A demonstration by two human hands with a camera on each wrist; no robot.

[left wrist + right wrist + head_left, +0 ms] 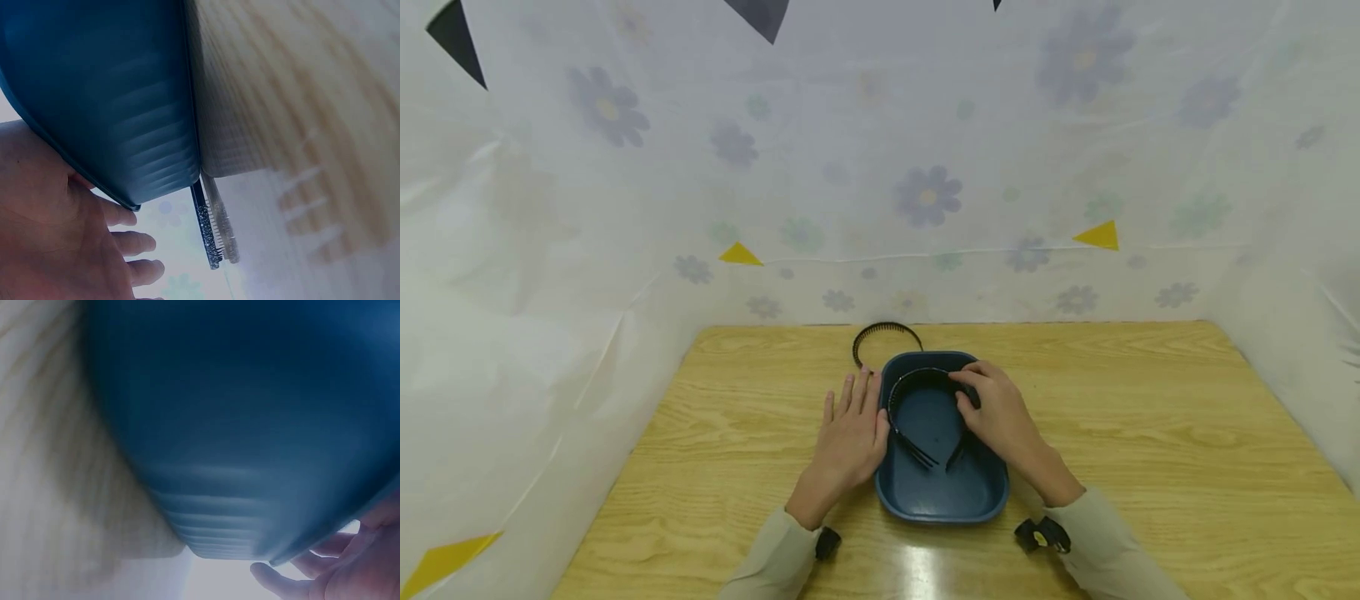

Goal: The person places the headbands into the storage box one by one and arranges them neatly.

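A black headband (892,402) lies within a dark blue plastic bin (925,498); its lower left end splits into several thin strips. My right hand (998,414) reaches over the bin's right rim and pinches the headband's right side between thumb and fingers. Along the left rim, my left hand (848,435) rests with fingers straight and spread, its thumb side against the bin. Behind the bin, a second black headband (887,326) with comb teeth is on the table. In the right wrist view, the bin's wall (206,425) hides what the right hand (356,572) holds.
The wood-grain table (1120,417) extends to both sides of the bin. White flower-printed sheeting (850,208) encloses the back and sides, with yellow triangles (1099,236) on it. A dark strap device (1042,536) is at the right wrist.
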